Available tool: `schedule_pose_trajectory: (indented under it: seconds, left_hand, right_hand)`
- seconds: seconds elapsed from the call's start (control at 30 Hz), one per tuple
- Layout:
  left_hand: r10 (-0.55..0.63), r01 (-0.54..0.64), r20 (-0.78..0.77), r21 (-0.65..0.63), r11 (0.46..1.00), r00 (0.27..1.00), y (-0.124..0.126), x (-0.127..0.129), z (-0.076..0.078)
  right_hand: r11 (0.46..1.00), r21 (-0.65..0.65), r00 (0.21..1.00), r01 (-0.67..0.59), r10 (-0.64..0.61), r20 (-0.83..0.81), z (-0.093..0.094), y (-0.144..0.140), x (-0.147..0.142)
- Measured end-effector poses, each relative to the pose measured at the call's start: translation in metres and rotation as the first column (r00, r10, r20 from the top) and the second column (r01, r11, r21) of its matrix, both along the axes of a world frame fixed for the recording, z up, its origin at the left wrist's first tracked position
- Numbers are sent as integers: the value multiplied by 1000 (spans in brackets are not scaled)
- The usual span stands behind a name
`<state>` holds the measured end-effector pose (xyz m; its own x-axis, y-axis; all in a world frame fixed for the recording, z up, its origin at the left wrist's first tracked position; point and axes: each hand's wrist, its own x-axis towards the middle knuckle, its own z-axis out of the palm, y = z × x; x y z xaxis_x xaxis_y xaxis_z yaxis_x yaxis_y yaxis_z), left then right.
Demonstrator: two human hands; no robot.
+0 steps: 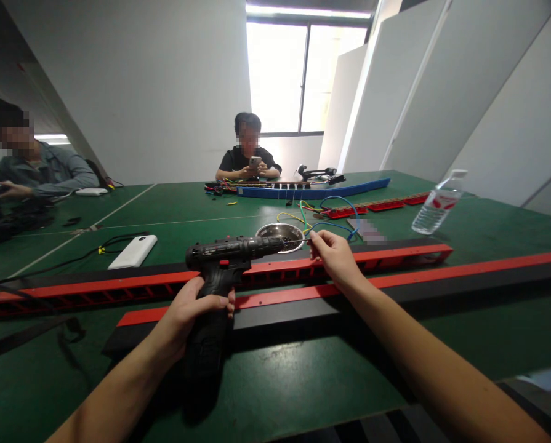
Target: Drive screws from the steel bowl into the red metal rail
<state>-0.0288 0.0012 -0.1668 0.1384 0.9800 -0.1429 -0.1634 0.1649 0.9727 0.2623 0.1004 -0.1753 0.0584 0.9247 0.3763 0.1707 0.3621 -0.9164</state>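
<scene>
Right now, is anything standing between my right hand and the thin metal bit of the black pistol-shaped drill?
Nothing visible does: your right hand pinches the outer end of the thin metal bit. The round shiny metal bowl sits beyond them, not in between.

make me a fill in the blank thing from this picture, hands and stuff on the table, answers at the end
1. While the right hand is at the tip of the thin bit, the ____ hand grips the black drill.
2. The long bar nearest the person has a black side and a ____ top.
3. The flat rectangular device lying beyond the bars is ____.
4. The clear bottle stands to the ____ of the metal bowl.

Missing words: left; red; white; right
</scene>
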Motion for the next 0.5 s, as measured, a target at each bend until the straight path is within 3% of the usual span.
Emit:
schedule_pose_trajectory:
  seconds: [0.5]
  left_hand:
    - [-2, 2, -6, 1, 1000, 1000, 0, 0, 0]
  right_hand:
    - [1000, -1, 1000, 12, -12, 20, 1, -1, 0]
